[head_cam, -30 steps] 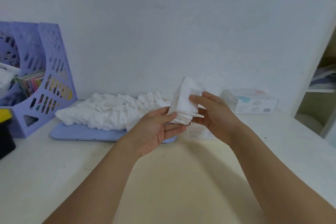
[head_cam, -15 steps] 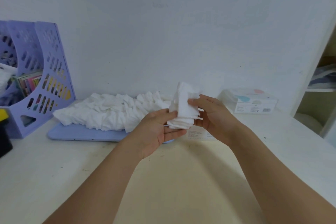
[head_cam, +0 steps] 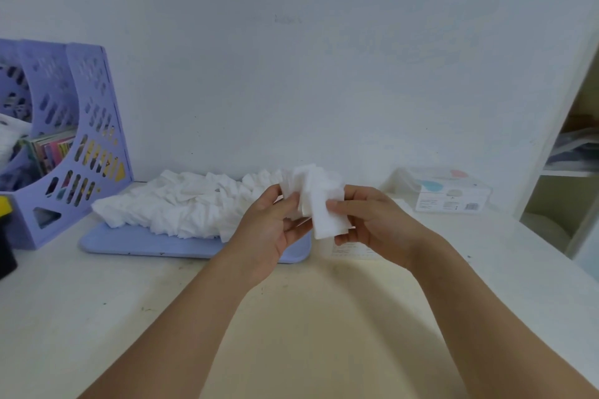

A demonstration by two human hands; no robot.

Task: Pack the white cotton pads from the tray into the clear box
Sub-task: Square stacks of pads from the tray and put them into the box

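Observation:
Both hands hold a small stack of white cotton pads above the table's middle. My left hand grips its left side, my right hand pinches its right side. The stack stands on edge and fans apart a little. Behind the hands a long heap of loose cotton pads lies on a pale blue tray. A clear box with a printed label stands at the back right against the wall. A clear flat piece with print lies under my right hand, mostly hidden.
A purple perforated file holder with booklets stands at the left. A black and yellow object sits at the left edge. Open shelves rise at the right. The cream table stretches toward me.
The stack has dropped lower and turned more upright between my hands, and its pads have spread slightly. Both hands shifted a little to the right.

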